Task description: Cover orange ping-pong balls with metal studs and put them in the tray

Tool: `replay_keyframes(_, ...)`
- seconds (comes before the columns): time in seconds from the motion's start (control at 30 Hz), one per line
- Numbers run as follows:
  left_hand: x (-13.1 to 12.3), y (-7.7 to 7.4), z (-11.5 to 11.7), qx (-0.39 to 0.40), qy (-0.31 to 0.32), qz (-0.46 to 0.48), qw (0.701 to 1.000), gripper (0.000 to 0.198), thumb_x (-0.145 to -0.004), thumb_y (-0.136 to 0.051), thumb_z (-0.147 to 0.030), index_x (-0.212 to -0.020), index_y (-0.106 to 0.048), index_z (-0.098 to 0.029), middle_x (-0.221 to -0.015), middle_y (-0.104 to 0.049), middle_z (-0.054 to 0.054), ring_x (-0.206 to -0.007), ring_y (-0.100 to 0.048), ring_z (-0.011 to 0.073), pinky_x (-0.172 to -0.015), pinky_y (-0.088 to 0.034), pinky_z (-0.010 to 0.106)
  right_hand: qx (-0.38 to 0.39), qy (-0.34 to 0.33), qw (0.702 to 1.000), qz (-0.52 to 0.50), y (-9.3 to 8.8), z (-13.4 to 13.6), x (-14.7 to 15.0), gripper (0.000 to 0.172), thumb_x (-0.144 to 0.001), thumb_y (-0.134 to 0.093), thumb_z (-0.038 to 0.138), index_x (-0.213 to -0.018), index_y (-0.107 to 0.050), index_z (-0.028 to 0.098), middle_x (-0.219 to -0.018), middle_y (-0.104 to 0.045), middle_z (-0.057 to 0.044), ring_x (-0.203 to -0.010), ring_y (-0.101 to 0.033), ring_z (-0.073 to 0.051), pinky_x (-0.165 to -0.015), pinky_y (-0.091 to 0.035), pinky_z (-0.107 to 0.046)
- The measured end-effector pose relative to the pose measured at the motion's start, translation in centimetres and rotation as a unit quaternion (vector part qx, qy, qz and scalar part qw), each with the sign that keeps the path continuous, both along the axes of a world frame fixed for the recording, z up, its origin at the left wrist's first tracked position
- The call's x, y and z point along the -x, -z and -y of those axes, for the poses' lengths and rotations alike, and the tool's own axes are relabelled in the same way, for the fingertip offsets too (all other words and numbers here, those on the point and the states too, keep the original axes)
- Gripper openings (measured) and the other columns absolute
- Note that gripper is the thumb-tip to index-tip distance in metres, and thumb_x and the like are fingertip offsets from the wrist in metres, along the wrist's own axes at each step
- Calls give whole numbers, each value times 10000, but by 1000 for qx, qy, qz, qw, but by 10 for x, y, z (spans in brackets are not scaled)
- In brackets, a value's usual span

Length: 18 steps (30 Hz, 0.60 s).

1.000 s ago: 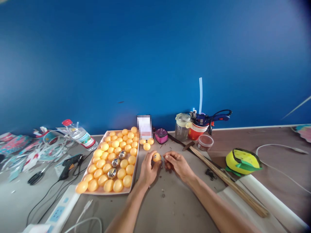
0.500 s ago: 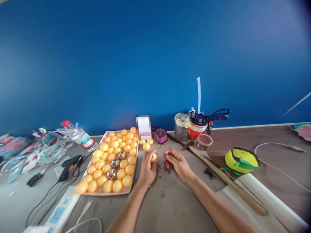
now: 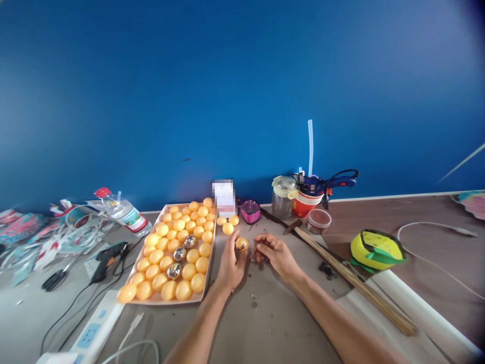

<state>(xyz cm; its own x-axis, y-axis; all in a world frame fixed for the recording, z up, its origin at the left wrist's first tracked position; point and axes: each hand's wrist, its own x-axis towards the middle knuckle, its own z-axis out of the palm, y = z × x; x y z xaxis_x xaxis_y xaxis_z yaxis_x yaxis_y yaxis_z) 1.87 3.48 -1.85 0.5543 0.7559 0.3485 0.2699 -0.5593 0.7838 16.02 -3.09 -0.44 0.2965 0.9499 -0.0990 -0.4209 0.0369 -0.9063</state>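
Note:
My left hand is closed round an orange ping-pong ball, which has a small dark patch on its near side. Just to the right, my right hand has its thumb and fingers pinched together; whatever is between them is too small to make out. Left of my hands lies a shallow box full of orange balls, with a few shiny silver balls among them. Behind my left hand sit 3 loose orange balls. Tiny bits are scattered on the table between my forearms.
At the back stand a purple container, a lidded jar and a red cup of tools. A long-handled hammer lies to the right, near a yellow pouch. A glue gun, bottle and power strip are left.
The ball in my left hand has turned and shows more toward the right, with its dark patch now in view. My right hand has shifted slightly left, closer to the ball.

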Motion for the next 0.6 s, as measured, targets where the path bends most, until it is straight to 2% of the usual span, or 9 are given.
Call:
replay_keyframes(0.1,1,1,0,14,-7,-9,1000,418,-857,-473,-326,-1230,-397,-154,-1121,-561,123,-992,-558,206,-853,-450,355,12,-10,999,30,7,-2,0,236,-676,-648,362,-794,-552,182,-551,-553,42,-444,-500,-106,-420,-393,-233)
replay_keyframes(0.2,1,-2,0,1,14,-24,1000,341,-868,-452,-318,-1165,-449,-150,-1063,-582,112,-940,-571,193,-827,-460,344,20,-1,998,59,11,-3,-1,201,-679,-633,355,-753,-554,186,-518,-539,45,-437,-489,-107,-415,-390,-233)
replay_keyframes(0.4,-1,-4,-1,-43,45,-2,998,344,-892,-403,-259,-1222,-433,-164,-1161,-539,131,-1071,-520,202,-907,-429,365,16,17,999,38,5,-3,-2,256,-640,-653,363,-791,-540,189,-602,-558,40,-427,-488,-102,-374,-379,-233)
replay_keyframes(0.5,-1,-3,-1,-37,48,-1,998,351,-897,-391,-259,-1233,-428,-165,-1188,-528,136,-1098,-509,206,-925,-422,374,15,12,999,37,3,-3,-2,247,-646,-643,364,-787,-537,191,-619,-562,33,-424,-486,-101,-368,-374,-232)
replay_keyframes(0.6,0,-2,-1,-9,41,-5,999,382,-893,-406,-288,-1253,-403,-162,-1203,-528,137,-1081,-524,208,-917,-430,376,21,3,998,67,5,-2,-1,182,-668,-614,345,-750,-551,196,-542,-526,42,-426,-472,-108,-396,-371,-237)
